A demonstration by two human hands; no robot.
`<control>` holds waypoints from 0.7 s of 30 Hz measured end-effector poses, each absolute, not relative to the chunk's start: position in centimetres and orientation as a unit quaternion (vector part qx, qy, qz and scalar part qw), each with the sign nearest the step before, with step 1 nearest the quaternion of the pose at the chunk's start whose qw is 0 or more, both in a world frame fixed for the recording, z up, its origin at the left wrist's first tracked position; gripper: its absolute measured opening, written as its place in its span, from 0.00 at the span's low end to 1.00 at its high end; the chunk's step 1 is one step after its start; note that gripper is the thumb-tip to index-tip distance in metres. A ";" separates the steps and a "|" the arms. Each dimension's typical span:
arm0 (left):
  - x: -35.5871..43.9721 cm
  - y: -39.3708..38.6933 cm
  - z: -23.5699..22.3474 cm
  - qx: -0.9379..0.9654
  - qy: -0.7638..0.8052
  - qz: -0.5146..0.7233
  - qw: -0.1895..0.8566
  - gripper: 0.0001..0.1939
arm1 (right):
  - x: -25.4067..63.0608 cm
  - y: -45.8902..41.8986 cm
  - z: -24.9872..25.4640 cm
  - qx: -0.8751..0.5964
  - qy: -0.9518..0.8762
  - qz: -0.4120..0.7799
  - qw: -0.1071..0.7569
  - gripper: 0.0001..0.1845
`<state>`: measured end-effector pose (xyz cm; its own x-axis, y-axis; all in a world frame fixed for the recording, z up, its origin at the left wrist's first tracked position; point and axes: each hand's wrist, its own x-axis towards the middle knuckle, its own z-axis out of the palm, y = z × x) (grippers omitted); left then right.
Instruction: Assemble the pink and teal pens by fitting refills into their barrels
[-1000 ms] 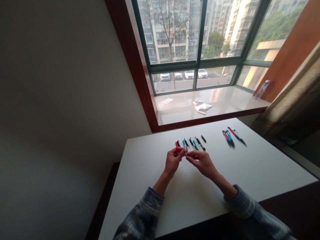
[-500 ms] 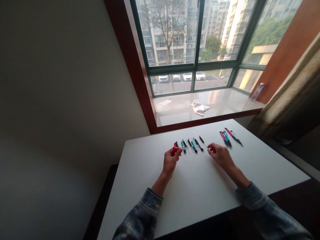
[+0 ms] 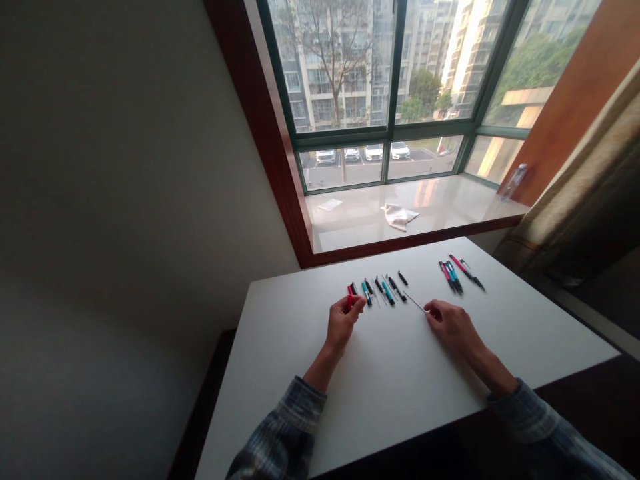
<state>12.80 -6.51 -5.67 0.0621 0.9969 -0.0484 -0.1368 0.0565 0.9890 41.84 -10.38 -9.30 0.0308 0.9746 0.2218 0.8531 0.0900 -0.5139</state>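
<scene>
My left hand (image 3: 343, 318) is closed around a red pen barrel (image 3: 350, 303), partly hidden by the fingers. My right hand (image 3: 447, 321) pinches the near end of a thin pale pen refill (image 3: 415, 301), whose other end points up and left. Just beyond the refill's far tip lies a short black pen part (image 3: 403, 277). Between the hands is a row of pen parts: a teal barrel (image 3: 388, 294), a black barrel (image 3: 397, 289), another teal piece (image 3: 367, 293) and several thin refills and dark pieces.
Whole-looking pens, red, teal and black, lie in a group (image 3: 451, 277) at the right back of the white table (image 3: 400, 373). Behind, the window sill (image 3: 360, 230) holds a crumpled white cloth (image 3: 399, 217), a flat paper (image 3: 330, 205) and a clear bottle (image 3: 514, 182).
My right hand has moved right and toward me, drawing the refill away from the short black part, which stays on the table. The left hand barely moves.
</scene>
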 end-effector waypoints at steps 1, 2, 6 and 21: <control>12.8 -6.5 -5.7 0.467 0.463 0.505 0.559 0.21 | 41.7 -10.0 -9.2 -0.663 -0.690 0.112 0.266 0.12; 12.7 -6.5 -5.7 0.469 0.465 0.504 0.556 0.21 | 41.6 -9.6 -9.2 -0.662 -0.694 0.112 0.261 0.11; 12.6 -6.5 -5.6 0.474 0.468 0.503 0.551 0.22 | 40.8 -7.6 -8.6 -0.663 -0.699 0.108 0.243 0.10; 12.8 -6.8 -5.2 0.475 0.467 0.499 0.554 0.22 | 38.8 -2.8 -8.7 -0.681 -0.684 0.104 0.241 0.08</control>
